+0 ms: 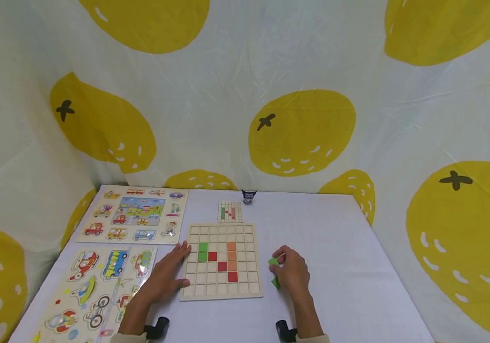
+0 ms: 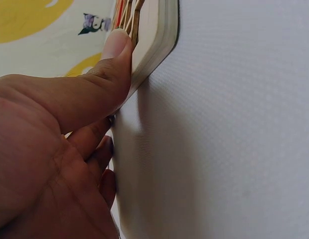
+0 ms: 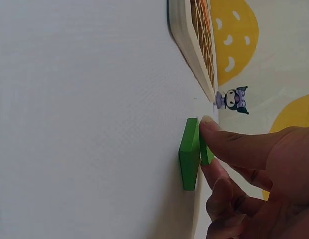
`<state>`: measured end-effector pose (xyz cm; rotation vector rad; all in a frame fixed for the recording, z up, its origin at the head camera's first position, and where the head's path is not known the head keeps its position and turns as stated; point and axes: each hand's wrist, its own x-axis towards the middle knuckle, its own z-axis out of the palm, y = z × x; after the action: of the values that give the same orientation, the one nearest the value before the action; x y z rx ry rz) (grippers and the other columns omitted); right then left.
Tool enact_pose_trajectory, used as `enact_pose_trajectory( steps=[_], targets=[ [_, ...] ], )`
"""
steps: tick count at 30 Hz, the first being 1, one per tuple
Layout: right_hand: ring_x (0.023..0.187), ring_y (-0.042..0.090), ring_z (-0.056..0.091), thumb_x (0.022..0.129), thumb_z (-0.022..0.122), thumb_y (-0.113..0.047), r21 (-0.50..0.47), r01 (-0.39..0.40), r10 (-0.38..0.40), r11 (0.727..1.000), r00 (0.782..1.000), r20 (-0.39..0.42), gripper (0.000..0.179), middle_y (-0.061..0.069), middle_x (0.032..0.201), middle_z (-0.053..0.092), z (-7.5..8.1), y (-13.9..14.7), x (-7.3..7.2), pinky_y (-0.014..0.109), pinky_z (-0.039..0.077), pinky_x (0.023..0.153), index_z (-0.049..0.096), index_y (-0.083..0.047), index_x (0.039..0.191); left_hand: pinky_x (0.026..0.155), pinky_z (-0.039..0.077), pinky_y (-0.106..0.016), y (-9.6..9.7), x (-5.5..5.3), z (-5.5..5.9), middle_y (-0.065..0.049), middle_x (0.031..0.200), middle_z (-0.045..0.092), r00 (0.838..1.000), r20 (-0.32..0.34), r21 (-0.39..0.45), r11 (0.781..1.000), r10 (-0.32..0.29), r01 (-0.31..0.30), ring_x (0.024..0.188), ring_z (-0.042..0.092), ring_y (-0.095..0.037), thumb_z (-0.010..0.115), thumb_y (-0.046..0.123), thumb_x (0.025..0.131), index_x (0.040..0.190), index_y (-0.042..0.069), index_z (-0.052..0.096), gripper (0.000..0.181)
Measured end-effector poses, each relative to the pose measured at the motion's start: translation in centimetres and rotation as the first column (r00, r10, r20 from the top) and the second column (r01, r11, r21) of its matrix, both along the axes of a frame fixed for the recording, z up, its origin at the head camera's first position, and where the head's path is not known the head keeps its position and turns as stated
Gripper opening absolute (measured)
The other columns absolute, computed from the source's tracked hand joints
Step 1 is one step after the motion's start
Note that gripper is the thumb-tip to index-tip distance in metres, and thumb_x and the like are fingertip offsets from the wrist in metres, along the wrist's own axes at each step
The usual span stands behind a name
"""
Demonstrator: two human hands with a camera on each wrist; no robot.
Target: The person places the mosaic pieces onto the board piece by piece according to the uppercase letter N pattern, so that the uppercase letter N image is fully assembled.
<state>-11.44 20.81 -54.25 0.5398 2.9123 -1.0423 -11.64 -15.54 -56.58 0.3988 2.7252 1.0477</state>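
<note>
A square wooden grid board (image 1: 258,267) lies on the table. It holds two green tiles (image 1: 202,251) at the left, three red tiles (image 1: 222,266) stepping diagonally down to the right, and three orange tiles (image 1: 231,256) in a column. My left hand (image 1: 165,274) rests along the board's left side, fingers spread, its thumb (image 2: 114,47) against the edge. Right of the board, my right hand (image 1: 292,271) pinches a green tile (image 3: 206,152) between thumb and fingers. Another green tile (image 3: 188,154) lies on the table just under it.
Behind the board lies a small pattern card (image 1: 229,212) with a coloured grid, beside a little dark figurine (image 1: 248,197). Two picture puzzle boards, one at the back left (image 1: 86,237) and one at the front left (image 1: 66,286), flank the grid board. A lemon-print curtain (image 1: 210,119) stands behind the table.
</note>
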Motion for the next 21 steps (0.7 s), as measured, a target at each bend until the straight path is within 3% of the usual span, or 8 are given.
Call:
enact_pose_trajectory(
  steps=[8, 13, 21],
  targets=[
    [0.069, 0.018, 0.056, 0.082, 0.088, -0.008, -0.068, 0.016, -0.02, 0.998, 0.998, -0.064, 0.021, 0.001, 0.081, 0.066, 0.6, -0.6, 0.2, 0.029, 0.039, 0.054, 0.072, -0.017, 0.092, 0.132, 0.019, -0.065, -0.1, 0.1, 0.1, -0.009, 0.178, 0.022, 1.0, -0.002, 0.002, 1.0, -0.007, 0.007, 0.166, 0.014, -0.037, 0.09, 0.015, 0.083, 0.167, 0.014, 0.034, 0.101],
    [0.07, 0.016, 0.053, 0.082, 0.089, -0.008, -0.115, -0.006, -0.005, 0.993, 0.995, -0.1, 0.022, -0.002, 0.081, 0.067, 0.9, -2.4, 0.4, 0.027, 0.039, 0.058, 0.073, -0.02, 0.091, 0.132, 0.019, -0.065, -0.1, 0.1, 0.1, -0.009, 0.178, 0.022, 1.0, -0.003, 0.002, 1.0, -0.005, 0.005, 0.167, 0.014, -0.037, 0.09, 0.014, 0.083, 0.167, 0.014, 0.034, 0.101],
    [0.068, 0.015, 0.054, 0.082, 0.09, -0.008, -0.217, -0.143, 0.116, 0.966, 0.985, -0.131, 0.022, -0.003, 0.077, 0.066, 0.5, -6.0, 0.8, 0.023, 0.043, 0.057, 0.073, -0.019, 0.089, 0.132, 0.019, -0.064, 0.2, 0.1, 0.2, -0.009, 0.178, 0.023, 1.0, -0.005, 0.001, 1.0, 0.001, -0.001, 0.166, 0.014, -0.038, 0.09, 0.011, 0.082, 0.167, 0.013, 0.035, 0.101]
  ],
)
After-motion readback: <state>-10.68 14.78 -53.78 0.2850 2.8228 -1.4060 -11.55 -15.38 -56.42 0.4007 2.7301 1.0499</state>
